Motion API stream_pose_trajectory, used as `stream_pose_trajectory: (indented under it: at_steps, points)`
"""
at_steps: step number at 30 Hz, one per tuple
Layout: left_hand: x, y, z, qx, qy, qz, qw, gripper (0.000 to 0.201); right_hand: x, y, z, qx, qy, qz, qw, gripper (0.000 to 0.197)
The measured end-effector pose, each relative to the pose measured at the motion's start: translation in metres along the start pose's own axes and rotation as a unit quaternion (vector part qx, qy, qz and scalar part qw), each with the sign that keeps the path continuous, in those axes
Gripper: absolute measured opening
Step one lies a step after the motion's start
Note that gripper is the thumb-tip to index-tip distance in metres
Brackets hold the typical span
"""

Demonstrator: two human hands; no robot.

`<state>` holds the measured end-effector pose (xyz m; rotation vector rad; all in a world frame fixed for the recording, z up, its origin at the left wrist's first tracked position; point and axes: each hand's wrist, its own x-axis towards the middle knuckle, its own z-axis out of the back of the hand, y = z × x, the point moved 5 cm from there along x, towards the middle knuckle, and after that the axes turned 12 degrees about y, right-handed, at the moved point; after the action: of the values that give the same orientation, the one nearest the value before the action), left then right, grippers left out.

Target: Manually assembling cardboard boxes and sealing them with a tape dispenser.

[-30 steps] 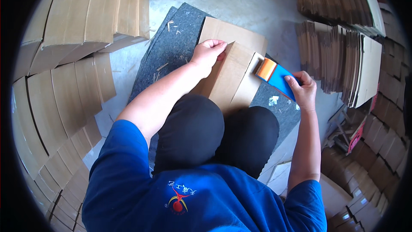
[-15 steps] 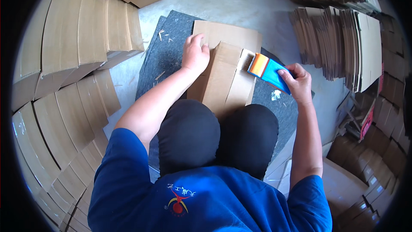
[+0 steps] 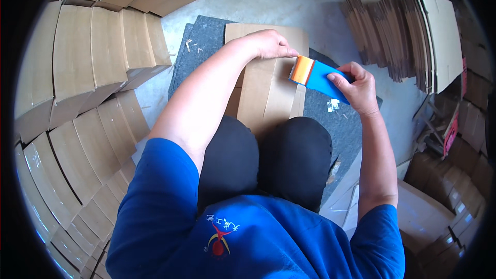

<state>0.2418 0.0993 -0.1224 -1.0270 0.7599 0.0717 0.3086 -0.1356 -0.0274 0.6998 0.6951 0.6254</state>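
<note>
A blue and orange tape dispenser (image 3: 321, 76) is gripped by its blue end in my right hand (image 3: 357, 89). Its orange end with the toothed edge points left, over the cardboard box (image 3: 261, 90) in front of my knees. My left hand (image 3: 269, 44) reaches across the far part of the box, thumb and fingers pinched together at the dispenser's toothed end. Whatever thin thing lies between those fingertips is too small to make out. The box lies with its long closed panels up, and a flat cardboard piece (image 3: 238, 31) shows at its far side.
Beneath the box spreads a dark grey mat (image 3: 209, 31) with small scraps on it. Stacked cardboard boxes (image 3: 72, 51) rise at the left. Flattened cartons (image 3: 439, 36) stand in a bundle at the far right, and more boxes (image 3: 449, 191) are at the right.
My left hand has moved right, from the box's left side to the dispenser's toothed end, and its fingers have closed. The dispenser has tilted flatter and shifted slightly left.
</note>
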Motion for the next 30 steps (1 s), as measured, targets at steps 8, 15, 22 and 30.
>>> stream_pose_trajectory:
  at_steps: [8, 15, 22, 30]
  points:
    - [0.001, 0.001, 0.002, -0.058, 0.018, 0.040, 0.997, 0.052, -0.030, -0.059, 0.059, -0.031, 0.008, -0.049, 0.998, 0.036]
    - [0.001, 0.004, 0.001, 0.057, -0.046, 0.012, 0.997, 0.054, -0.012, -0.053, 0.032, -0.128, 0.002, -0.067, 0.990, 0.036]
    - [-0.006, -0.010, -0.001, 0.169, -0.083, 0.038, 0.981, 0.059, -0.008, -0.033, 0.031, -0.208, 0.005, -0.056, 0.976, 0.035]
    - [-0.006, -0.005, -0.003, 0.159, -0.086, 0.052, 0.982, 0.061, 0.017, 0.026, -0.031, -0.324, -0.012, -0.044, 0.945, 0.030]
